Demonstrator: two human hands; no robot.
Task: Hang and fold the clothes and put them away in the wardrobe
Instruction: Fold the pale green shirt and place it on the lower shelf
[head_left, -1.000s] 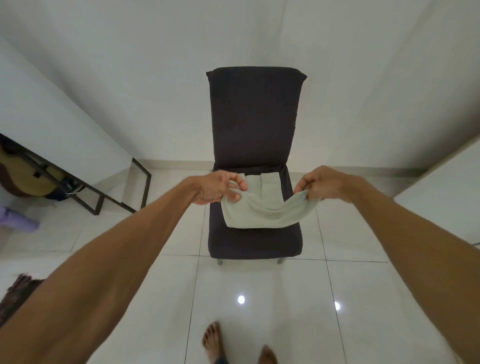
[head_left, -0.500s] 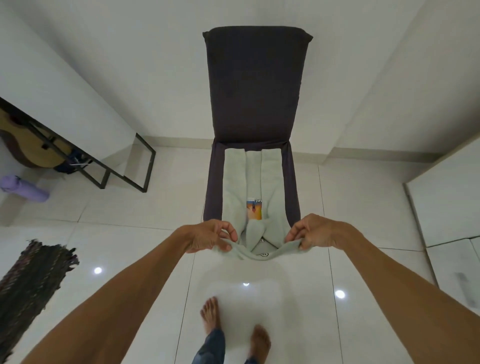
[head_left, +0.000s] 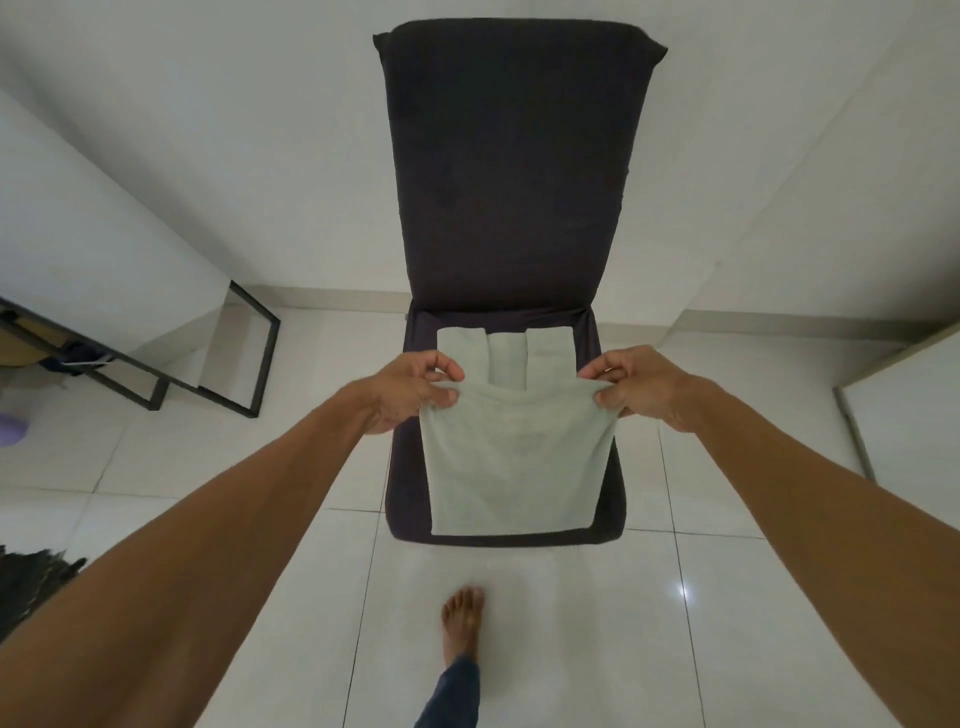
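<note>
Head view: pale green garment (head_left: 514, 467) held at two corners over a chair seat

Head camera is angled forward and down. A dark fabric-covered chair (head_left: 514, 182) is noted at centre frame, backrest toward 12 o'clock, seat toward 6 o'clock. It stands on a white tiled floor (head_left: 519, 649).

The pale green garment is found on the chair seat, partly folded. Its far part lies flat on the seat toward 12 o'clock, just short of the backrest, and narrow folded strips are seen there side by side. A near layer is doubled over it. The fold line runs along the seat's front edge at 6 o'clock.

One upper corner of the near layer, at 9 o'clock of the garment, is pinched by the left hand (head_left: 410, 389) between thumb and curled fingers. The opposite corner, at 3 o'clock, is pinched the same way by the right hand (head_left: 639, 387). The edge between the two hands is drawn fairly straight. Whether that held edge touches the layer beneath cannot be told.

Both forearms are bare and enter from 7 and 5 o'clock.

Surroundings recorded:
- A bare foot (head_left: 462, 618) is planted on the floor at 6 o'clock, near the chair front, with a blue trouser cuff behind it.
- A black metal frame (head_left: 249, 358) stands at 9 o'clock by the wall, well apart from the chair.
- A dark fringed rug (head_left: 31, 582) is cut off at 8 o'clock.
- A purple object (head_left: 10, 431) sits at the left edge and is not identified.
</note>
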